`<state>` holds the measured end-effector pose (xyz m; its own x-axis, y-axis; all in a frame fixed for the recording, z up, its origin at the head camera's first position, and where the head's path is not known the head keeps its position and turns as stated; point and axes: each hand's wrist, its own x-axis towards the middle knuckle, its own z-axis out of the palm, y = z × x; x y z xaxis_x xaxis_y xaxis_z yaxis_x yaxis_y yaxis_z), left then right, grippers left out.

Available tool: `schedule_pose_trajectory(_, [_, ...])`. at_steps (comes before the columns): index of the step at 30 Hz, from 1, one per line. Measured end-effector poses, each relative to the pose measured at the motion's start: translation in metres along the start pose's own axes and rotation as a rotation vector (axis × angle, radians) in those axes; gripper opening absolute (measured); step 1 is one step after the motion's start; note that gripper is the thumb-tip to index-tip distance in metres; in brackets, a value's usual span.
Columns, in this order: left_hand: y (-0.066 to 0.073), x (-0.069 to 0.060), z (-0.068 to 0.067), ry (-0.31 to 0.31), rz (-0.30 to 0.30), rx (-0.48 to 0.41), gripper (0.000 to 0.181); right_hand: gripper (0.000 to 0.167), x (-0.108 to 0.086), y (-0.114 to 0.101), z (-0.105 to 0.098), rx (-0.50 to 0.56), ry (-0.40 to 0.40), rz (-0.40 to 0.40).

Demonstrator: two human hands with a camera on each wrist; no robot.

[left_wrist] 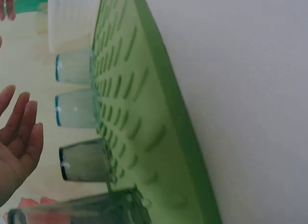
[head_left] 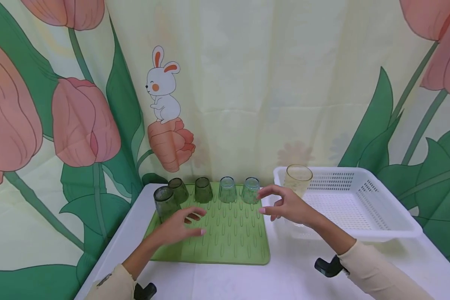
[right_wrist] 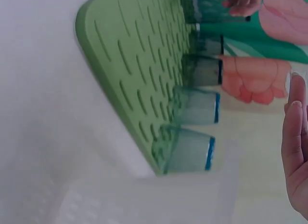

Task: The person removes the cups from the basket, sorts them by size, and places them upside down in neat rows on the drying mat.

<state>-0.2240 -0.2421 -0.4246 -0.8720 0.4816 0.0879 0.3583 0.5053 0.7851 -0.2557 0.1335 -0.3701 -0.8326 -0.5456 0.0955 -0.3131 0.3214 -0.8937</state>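
My left hand (head_left: 181, 228) hovers over the left part of a green ridged drying mat (head_left: 232, 241), fingers loosely bent with nothing between them. Just beyond it stands a taller dark glass (head_left: 166, 202). Two shorter dark glasses (head_left: 203, 190) and two pale teal glasses (head_left: 227, 191) line the mat's back edge. My right hand (head_left: 288, 204) is held in the air between the mat's right side and a white basket (head_left: 382, 233), holding nothing. Its fingertips are nearest the rightmost teal glass (right_wrist: 190, 149). Behind that hand rises a yellowish tall glass (head_left: 298, 179), its lower part hidden.
The white basket with slotted walls stands on the right of the white-covered table (head_left: 225, 281). Behind the table hangs a curtain (head_left: 240, 83) printed with tulips and a rabbit. Each wrist wears a black camera mount (head_left: 328, 266).
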Motion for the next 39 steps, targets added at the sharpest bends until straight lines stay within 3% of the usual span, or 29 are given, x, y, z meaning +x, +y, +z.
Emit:
schedule_pose_trajectory(14, [0.031, 0.052, 0.014, 0.022, 0.070, -0.075, 0.051, 0.059, -0.008, 0.021, -0.065, -0.097, 0.264, 0.080])
schedule_pose_trajectory(23, [0.043, 0.080, 0.020, 0.006, 0.127, -0.087, 0.049, 0.088, -0.015, 0.032, -0.096, -0.187, 0.393, 0.201])
schedule_pose_trajectory(27, [0.046, 0.092, 0.023, -0.009, 0.124, -0.100, 0.048, 0.099, -0.014, 0.041, -0.107, -0.191, 0.388, 0.288])
schedule_pose_trajectory(31, [0.047, 0.101, 0.028, -0.017, 0.115, -0.113, 0.048, 0.107, -0.011, 0.050, -0.114, -0.198, 0.328, 0.365])
schedule_pose_trajectory(39, [0.050, 0.118, 0.038, -0.067, 0.112, -0.140, 0.049, 0.109, -0.004, 0.055, -0.118, -0.173, 0.251, 0.417])
